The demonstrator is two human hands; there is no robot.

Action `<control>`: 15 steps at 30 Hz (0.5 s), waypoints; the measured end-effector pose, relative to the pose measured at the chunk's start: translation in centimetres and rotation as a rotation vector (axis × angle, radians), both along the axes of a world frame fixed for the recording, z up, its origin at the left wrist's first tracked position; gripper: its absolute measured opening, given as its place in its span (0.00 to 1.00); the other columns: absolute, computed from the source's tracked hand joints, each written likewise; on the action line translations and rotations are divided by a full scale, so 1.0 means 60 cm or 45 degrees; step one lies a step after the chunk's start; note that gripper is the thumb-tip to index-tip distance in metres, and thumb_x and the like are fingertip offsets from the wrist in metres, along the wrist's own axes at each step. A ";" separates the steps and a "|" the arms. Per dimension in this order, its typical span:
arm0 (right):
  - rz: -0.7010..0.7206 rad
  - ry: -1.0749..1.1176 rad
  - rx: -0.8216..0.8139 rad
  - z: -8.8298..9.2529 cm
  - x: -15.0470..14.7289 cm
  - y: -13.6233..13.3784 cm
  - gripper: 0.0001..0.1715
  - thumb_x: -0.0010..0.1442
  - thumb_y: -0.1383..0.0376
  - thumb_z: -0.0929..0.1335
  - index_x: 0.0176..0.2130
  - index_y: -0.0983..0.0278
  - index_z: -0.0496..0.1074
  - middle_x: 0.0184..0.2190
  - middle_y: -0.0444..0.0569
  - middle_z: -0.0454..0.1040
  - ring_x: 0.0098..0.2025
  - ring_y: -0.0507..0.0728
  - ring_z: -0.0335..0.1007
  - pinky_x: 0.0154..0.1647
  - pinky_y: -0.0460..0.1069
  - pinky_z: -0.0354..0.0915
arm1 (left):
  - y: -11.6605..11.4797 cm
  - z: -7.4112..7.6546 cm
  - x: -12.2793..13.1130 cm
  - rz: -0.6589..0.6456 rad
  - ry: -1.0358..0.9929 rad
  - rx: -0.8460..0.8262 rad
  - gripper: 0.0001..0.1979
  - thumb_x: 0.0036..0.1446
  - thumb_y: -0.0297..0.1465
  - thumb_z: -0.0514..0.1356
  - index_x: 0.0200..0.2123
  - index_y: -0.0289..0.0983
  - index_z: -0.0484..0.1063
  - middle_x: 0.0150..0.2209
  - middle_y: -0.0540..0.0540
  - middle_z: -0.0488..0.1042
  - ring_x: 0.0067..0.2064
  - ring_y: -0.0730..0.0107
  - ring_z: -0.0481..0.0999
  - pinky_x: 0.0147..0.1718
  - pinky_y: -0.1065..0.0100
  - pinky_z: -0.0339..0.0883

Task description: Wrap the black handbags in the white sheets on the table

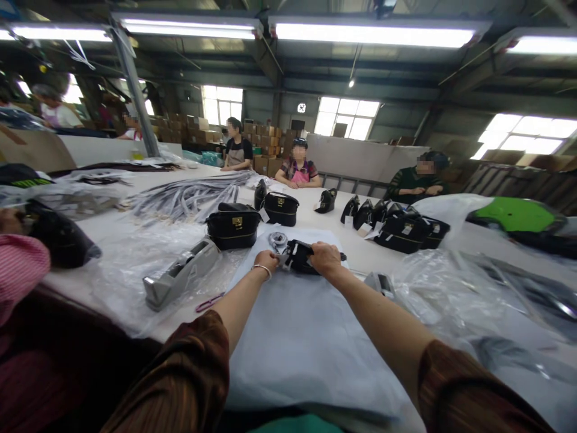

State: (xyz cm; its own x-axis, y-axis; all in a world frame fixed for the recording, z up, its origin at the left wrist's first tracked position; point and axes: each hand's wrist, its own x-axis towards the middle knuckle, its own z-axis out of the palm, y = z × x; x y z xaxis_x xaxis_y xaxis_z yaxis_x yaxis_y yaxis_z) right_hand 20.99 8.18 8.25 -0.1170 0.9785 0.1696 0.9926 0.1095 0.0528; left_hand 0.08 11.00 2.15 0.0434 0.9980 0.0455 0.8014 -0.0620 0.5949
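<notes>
A small black handbag [298, 256] lies on the white sheet [288, 325] in front of me, partly covered by my fingers. My right hand [326, 258] is closed over its right side. At its left end my left hand [267, 262] is pinched shut, with a small pale piece showing at the fingertips; what it is I cannot make out. Just beyond my left hand lies a grey, shiny coil [277, 239]. Another black handbag [233, 226] with a gold clasp stands upright behind and to the left.
A grey tape dispenser [180, 273] and purple-handled scissors [210, 302] lie left; another dispenser [380, 284] sits right. More black handbags [401, 231] stand across the table near grey strips [189, 195]. Plastic film [455, 294] covers the right. Several co-workers sit or stand around.
</notes>
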 end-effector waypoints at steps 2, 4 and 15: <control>0.007 0.003 0.007 -0.004 -0.005 -0.002 0.15 0.65 0.59 0.67 0.46 0.63 0.78 0.49 0.55 0.78 0.51 0.62 0.73 0.51 0.54 0.62 | -0.001 0.015 -0.014 -0.016 0.094 0.068 0.11 0.63 0.29 0.59 0.42 0.29 0.78 0.42 0.39 0.80 0.46 0.60 0.78 0.44 0.68 0.66; 0.026 -0.001 0.029 -0.009 -0.012 -0.006 0.15 0.64 0.60 0.67 0.46 0.63 0.78 0.48 0.57 0.78 0.50 0.63 0.73 0.51 0.55 0.62 | -0.006 0.029 -0.037 -0.037 0.198 0.154 0.10 0.64 0.29 0.57 0.45 0.33 0.77 0.47 0.38 0.78 0.50 0.58 0.76 0.47 0.65 0.66; 0.043 0.035 0.026 -0.010 -0.020 -0.006 0.13 0.64 0.61 0.67 0.45 0.63 0.79 0.48 0.59 0.77 0.51 0.64 0.73 0.51 0.56 0.61 | -0.055 0.090 -0.074 -0.260 0.478 0.355 0.20 0.59 0.42 0.65 0.50 0.37 0.76 0.57 0.37 0.72 0.56 0.51 0.73 0.56 0.58 0.66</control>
State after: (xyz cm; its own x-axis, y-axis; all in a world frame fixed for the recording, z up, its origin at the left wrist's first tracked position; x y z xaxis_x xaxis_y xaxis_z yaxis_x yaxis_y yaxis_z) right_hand 19.78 7.84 7.62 -0.1445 0.9704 0.1934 0.9895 0.1418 0.0279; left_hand -4.34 7.72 7.58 0.3007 0.9197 0.2525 0.9116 -0.3550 0.2071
